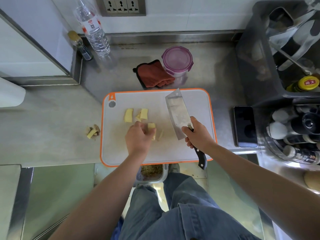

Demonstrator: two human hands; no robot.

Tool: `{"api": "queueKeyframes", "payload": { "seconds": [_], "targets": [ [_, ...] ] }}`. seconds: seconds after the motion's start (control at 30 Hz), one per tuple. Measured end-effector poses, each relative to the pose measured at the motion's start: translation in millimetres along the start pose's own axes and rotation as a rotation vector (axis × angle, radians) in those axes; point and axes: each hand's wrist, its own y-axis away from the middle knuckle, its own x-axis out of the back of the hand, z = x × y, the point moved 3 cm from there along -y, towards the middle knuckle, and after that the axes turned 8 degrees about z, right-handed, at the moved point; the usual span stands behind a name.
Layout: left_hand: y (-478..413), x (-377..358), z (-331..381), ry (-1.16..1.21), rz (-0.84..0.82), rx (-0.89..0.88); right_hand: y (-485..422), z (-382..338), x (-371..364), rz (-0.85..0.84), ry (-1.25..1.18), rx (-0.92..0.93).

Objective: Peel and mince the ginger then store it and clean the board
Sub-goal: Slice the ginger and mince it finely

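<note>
Ginger: pale yellow peeled chunks are lying on the cutting board (pixel 190 149); one ginger piece (pixel 151 128) is sitting under the left fingertips, two more pieces (pixel 128 115) (pixel 143 113) are resting farther back, well apart from the blade.
Left hand: the left hand (pixel 137 138) is curling loosely over the near piece, pinning it to the board (how firm the contact is, cannot be told).
Right hand: the right hand (pixel 199 135) is wrapping fully closed around the handle of the cleaver (pixel 176 113), blade tilted and pointing away.
Peelings: brown ginger scraps (pixel 93 131) are sitting on the counter just beside the board's left edge.
Storage: a lidded container (pixel 177 61) is standing behind the board, touching a red cloth (pixel 154 75).
Stage: peeling is judged done; mincing is not yet begun.
Risk, fingers: the curled fingertips are lying close to the cut line; a slip of the small, rounded piece could bring the edge onto them.
Risk, board: the board is overhanging the counter's front edge; heavy chopping could shift it.
</note>
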Motion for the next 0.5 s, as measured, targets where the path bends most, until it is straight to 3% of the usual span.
{"api": "queueKeyframes", "payload": {
  "seconds": [0.13,0.2,0.3,0.5],
  "targets": [
    [9.2,5.6,5.6,-0.068,0.101,-0.091,2.0,2.0,-2.6,-0.003,0.006,-0.001],
    [12.8,8.5,14.5,-0.163,0.138,-0.273,1.5,3.4,-1.9,0.007,0.001,-0.005],
    [18.9,0.2,25.6,-0.341,0.045,-0.491,2.3,3.5,0.3,0.014,0.002,-0.011],
    [20.4,-15.9,33.5,-0.529,0.013,-0.365,6.7,2.3,5.6,0.013,-0.013,-0.013]
  ]
}}
